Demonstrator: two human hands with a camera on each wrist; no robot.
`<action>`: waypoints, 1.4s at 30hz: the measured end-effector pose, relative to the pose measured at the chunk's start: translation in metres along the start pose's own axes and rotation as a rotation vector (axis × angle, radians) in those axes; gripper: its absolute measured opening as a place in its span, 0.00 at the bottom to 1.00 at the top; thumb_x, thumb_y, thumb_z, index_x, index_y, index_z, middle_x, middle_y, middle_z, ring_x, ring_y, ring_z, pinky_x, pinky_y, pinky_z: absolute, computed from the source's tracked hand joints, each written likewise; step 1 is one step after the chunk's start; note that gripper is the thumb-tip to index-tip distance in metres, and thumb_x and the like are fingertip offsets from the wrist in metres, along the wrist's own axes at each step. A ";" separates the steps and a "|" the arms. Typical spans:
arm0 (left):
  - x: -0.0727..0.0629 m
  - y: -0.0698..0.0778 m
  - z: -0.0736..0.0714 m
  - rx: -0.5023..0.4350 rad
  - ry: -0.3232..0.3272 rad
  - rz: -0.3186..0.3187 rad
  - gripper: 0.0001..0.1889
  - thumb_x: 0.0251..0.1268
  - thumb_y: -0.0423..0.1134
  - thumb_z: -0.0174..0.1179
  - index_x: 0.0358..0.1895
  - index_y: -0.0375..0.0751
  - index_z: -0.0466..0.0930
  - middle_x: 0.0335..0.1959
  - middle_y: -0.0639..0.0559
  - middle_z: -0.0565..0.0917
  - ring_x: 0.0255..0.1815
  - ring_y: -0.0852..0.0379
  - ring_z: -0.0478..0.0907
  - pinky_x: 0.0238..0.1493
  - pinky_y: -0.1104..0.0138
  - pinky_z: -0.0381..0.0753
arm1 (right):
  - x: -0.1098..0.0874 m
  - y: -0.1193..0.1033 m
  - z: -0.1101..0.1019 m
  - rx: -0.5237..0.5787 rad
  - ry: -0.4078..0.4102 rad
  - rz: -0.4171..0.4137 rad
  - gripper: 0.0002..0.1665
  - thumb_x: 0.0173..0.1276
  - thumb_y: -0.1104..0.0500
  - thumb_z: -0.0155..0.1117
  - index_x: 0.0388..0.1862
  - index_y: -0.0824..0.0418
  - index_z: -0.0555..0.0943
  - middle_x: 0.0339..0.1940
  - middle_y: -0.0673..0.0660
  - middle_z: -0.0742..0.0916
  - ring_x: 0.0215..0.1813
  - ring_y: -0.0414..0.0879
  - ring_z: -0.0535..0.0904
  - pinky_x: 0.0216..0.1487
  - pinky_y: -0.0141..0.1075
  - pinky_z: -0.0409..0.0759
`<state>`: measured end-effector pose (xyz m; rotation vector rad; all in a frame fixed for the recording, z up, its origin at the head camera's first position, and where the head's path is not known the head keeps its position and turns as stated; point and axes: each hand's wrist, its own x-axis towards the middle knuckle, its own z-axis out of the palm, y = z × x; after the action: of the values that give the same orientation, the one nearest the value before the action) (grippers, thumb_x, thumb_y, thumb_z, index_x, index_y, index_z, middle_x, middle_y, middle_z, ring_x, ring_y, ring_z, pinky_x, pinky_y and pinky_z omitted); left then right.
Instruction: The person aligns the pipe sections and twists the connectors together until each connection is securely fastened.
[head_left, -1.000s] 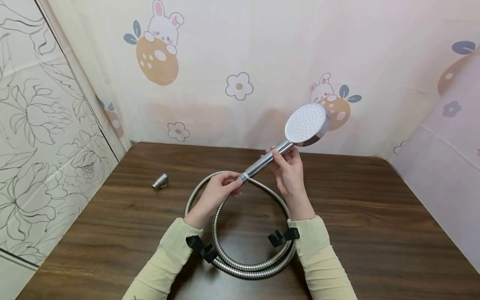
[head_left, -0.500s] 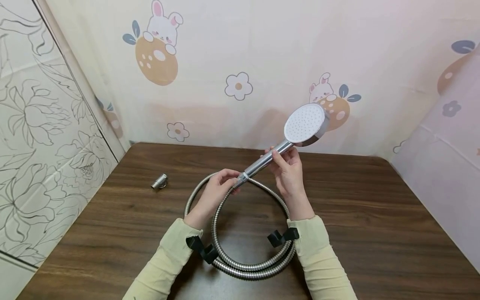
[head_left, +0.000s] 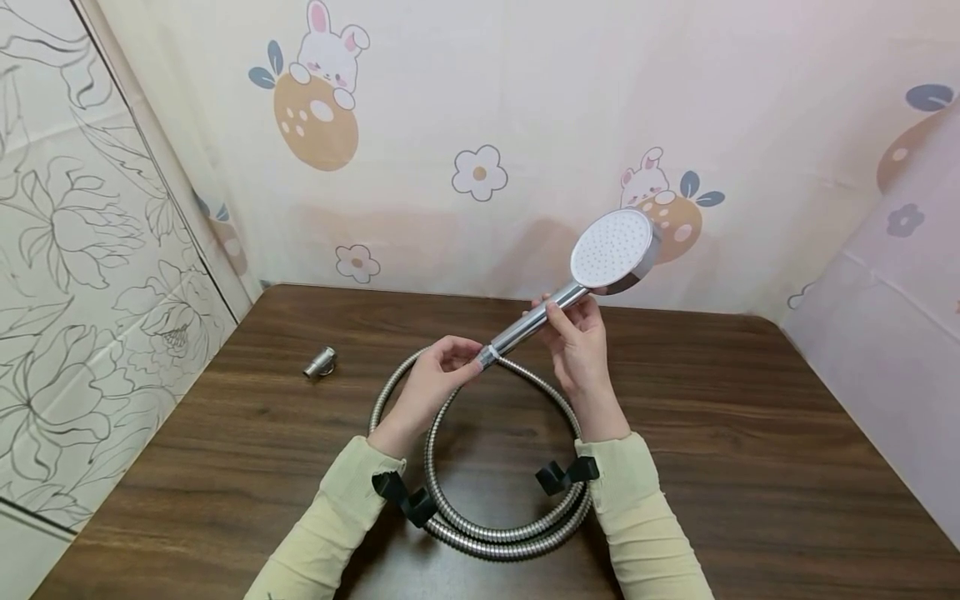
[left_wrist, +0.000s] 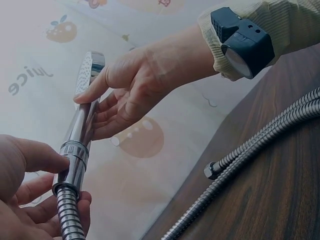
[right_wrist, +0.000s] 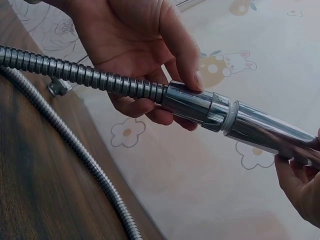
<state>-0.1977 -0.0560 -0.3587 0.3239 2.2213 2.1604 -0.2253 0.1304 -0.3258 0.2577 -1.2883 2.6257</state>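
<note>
My right hand (head_left: 581, 350) grips the chrome handle of a shower head (head_left: 611, 248), which tilts up to the right with its white spray face toward me. At the handle's lower end, the thumb and fingers of my left hand (head_left: 431, 379) pinch the smooth conical connector (right_wrist: 187, 102) of a ribbed metal shower hose (head_left: 502, 542). A white ring (right_wrist: 230, 118) shows between connector and handle in the right wrist view. From the connector the hose runs down and lies in loops on the table. Its other end carries a hex nut (left_wrist: 212, 170), seen in the left wrist view.
A small metal fitting (head_left: 321, 362) lies on the dark wooden table (head_left: 750, 433), left of the hose. Behind the table hangs a cloth with rabbit prints (head_left: 480, 83). A panel with flower line drawings (head_left: 82, 242) stands at the left.
My left thumb and fingers open off the connector half a second ago, baring more of it, and now close round it again. My right hand and the shower head stay in place.
</note>
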 end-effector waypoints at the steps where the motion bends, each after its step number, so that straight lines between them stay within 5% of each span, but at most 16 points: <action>1: 0.000 0.000 0.000 0.003 0.004 0.002 0.13 0.55 0.30 0.61 0.45 0.35 0.77 0.37 0.46 0.79 0.32 0.59 0.75 0.32 0.71 0.75 | 0.000 0.000 0.000 0.001 -0.003 -0.001 0.15 0.64 0.72 0.52 0.46 0.59 0.66 0.37 0.56 0.78 0.39 0.46 0.81 0.45 0.42 0.80; 6: 0.001 -0.001 0.000 0.014 0.005 0.009 0.14 0.54 0.29 0.61 0.46 0.35 0.77 0.40 0.45 0.79 0.35 0.58 0.75 0.34 0.69 0.76 | 0.000 0.000 0.000 0.003 -0.006 -0.011 0.15 0.64 0.73 0.51 0.46 0.59 0.66 0.36 0.56 0.78 0.39 0.46 0.81 0.45 0.42 0.80; 13: -0.001 0.001 0.000 0.003 -0.048 -0.066 0.14 0.63 0.37 0.54 0.50 0.36 0.77 0.44 0.45 0.80 0.41 0.60 0.76 0.44 0.65 0.76 | 0.000 0.000 0.001 -0.007 -0.003 -0.011 0.14 0.65 0.73 0.49 0.45 0.59 0.66 0.36 0.55 0.78 0.38 0.46 0.81 0.45 0.42 0.80; 18: -0.001 0.001 -0.001 -0.010 -0.062 -0.079 0.13 0.65 0.35 0.51 0.49 0.33 0.77 0.44 0.42 0.80 0.38 0.60 0.76 0.41 0.68 0.75 | -0.001 0.000 0.002 -0.025 -0.011 -0.009 0.14 0.65 0.73 0.50 0.45 0.59 0.66 0.36 0.55 0.78 0.39 0.46 0.81 0.45 0.42 0.80; 26: -0.001 -0.001 -0.003 -0.029 -0.071 -0.049 0.13 0.61 0.32 0.55 0.49 0.32 0.76 0.41 0.42 0.80 0.40 0.55 0.77 0.41 0.69 0.76 | -0.001 0.001 0.002 -0.023 -0.010 -0.001 0.14 0.65 0.72 0.50 0.46 0.59 0.66 0.37 0.56 0.78 0.39 0.46 0.81 0.46 0.42 0.80; 36: 0.001 -0.001 -0.003 0.077 -0.003 0.002 0.14 0.53 0.31 0.63 0.45 0.39 0.77 0.39 0.47 0.80 0.37 0.56 0.74 0.40 0.68 0.73 | 0.000 0.001 0.002 -0.026 -0.008 0.002 0.14 0.65 0.73 0.50 0.45 0.59 0.66 0.37 0.56 0.77 0.40 0.47 0.80 0.46 0.42 0.79; 42: 0.000 -0.002 -0.001 0.067 -0.019 -0.015 0.12 0.59 0.34 0.59 0.46 0.37 0.76 0.40 0.46 0.79 0.39 0.57 0.74 0.41 0.67 0.73 | -0.002 0.002 0.002 -0.044 -0.002 0.004 0.15 0.65 0.73 0.50 0.46 0.57 0.66 0.37 0.56 0.77 0.40 0.46 0.81 0.47 0.42 0.79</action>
<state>-0.1984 -0.0566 -0.3601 0.3267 2.2827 2.0700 -0.2240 0.1278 -0.3261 0.2506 -1.3472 2.5970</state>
